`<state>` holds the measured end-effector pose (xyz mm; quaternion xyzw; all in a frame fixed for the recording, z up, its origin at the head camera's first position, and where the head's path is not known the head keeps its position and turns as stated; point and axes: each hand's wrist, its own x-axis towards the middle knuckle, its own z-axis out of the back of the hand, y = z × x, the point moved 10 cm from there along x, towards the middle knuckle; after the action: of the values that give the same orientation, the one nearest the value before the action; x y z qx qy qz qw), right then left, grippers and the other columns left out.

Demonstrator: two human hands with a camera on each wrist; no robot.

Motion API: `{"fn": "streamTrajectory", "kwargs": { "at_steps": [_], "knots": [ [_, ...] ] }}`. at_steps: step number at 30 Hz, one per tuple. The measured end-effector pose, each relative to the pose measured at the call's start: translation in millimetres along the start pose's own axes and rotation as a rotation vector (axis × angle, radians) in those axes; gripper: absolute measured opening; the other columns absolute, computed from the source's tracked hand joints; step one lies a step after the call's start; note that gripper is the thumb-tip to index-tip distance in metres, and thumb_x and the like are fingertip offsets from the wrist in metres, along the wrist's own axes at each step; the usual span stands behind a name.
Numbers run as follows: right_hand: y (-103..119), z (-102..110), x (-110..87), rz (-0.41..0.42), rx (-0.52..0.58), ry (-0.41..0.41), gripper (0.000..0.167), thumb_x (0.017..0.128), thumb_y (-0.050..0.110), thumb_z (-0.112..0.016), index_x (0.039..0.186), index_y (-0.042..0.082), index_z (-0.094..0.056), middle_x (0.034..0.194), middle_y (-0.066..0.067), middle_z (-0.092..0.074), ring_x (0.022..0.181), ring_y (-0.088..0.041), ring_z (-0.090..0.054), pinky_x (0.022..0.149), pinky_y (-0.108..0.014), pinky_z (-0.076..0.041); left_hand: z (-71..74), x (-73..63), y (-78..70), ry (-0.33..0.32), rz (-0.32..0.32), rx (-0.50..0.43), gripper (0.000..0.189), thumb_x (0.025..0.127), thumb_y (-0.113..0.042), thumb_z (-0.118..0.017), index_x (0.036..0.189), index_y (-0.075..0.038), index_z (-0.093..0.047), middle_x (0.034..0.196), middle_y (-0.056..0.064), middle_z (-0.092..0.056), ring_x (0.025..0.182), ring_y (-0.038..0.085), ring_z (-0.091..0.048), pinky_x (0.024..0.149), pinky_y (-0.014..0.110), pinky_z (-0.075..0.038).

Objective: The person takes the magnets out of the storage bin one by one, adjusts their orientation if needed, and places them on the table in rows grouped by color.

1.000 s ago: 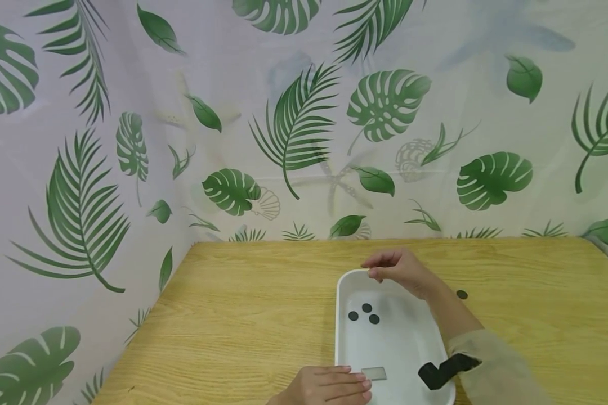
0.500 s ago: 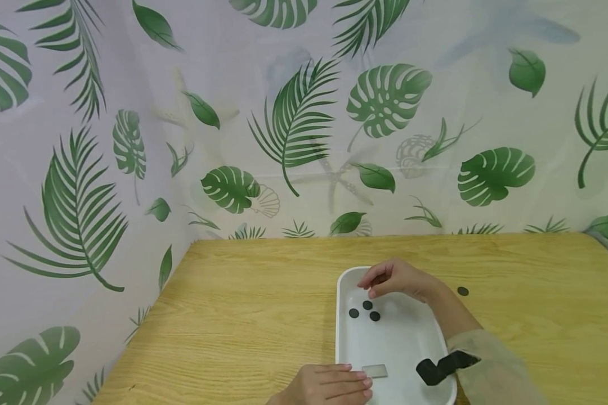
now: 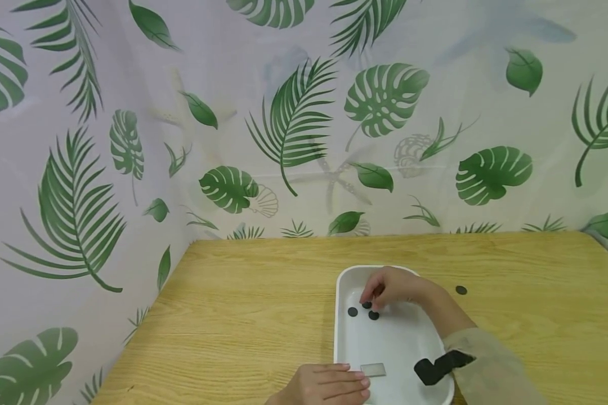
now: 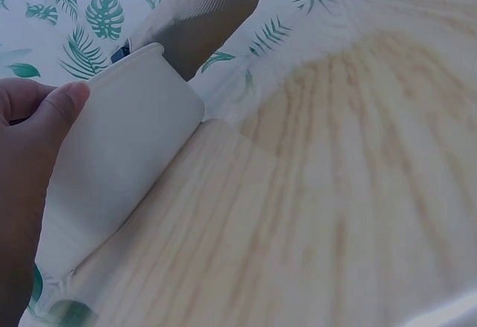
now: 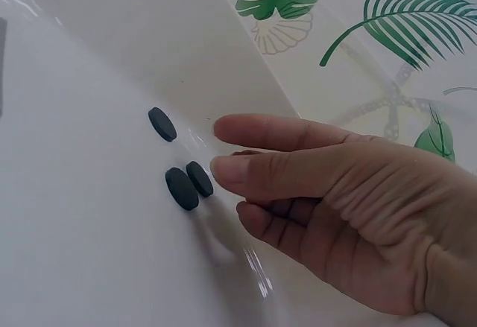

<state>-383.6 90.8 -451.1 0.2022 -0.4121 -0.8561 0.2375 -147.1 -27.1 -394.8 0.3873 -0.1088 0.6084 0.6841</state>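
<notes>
A deep white tray [image 3: 337,337] stands on the table, three small black discs [image 3: 352,311] lying near its far end. Over these discs my right hand [image 3: 396,286] reaches down into the tray. In the right wrist view its thumb and index finger are apart beside the closest disc [image 5: 200,179], with nothing between them. My left hand [image 3: 326,385] holds the tray's near left side, fingers over the rim and the thumb [image 4: 65,107] against the outer wall. Inside the tray, by the left fingertips, lies a small clear rectangular piece [image 3: 373,369].
Another black disc [image 3: 461,290] lies on the wooden table [image 3: 233,315], right of the tray. A leaf-patterned cloth [image 3: 304,140] hangs behind the table and along its left. My right sleeve carries a black wrist mount [image 3: 436,368] that hangs over the tray's right side.
From the tray's far rim, my right hand has come down and nearer, to the discs inside. The left hand stays at the tray's side. The discs look unmoved.
</notes>
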Motion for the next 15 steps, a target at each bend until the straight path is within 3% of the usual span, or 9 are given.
{"fn": "streamTrajectory", "kwargs": {
  "at_steps": [7,15],
  "knots": [
    [-2.1,-0.7,-2.8,-0.086,-0.145,-0.027,0.019,0.067,-0.001,-0.077,0.077,0.016,-0.075,0.077,0.003,-0.066,0.071,-0.014,-0.056,0.064,-0.027,-0.050,3.7,3.8,0.6,-0.025,-0.018,0.015,0.023,0.095,-0.021,-0.054,0.100,-0.009,-0.074,0.100,0.002,-0.073,0.100,0.012,-0.067,0.094,0.024,-0.050],
    [2.6,-5.6,-6.6,-0.065,-0.281,0.009,0.020,0.068,0.003,-0.080,0.076,0.021,-0.077,0.076,0.009,-0.066,0.071,-0.009,-0.057,0.068,-0.025,-0.051,4.1,4.4,0.4,-0.029,-0.018,0.012,0.023,0.096,-0.020,-0.053,0.100,-0.009,-0.074,0.099,0.002,-0.073,0.099,0.012,-0.067,0.094,0.024,-0.049]
  ]
}}
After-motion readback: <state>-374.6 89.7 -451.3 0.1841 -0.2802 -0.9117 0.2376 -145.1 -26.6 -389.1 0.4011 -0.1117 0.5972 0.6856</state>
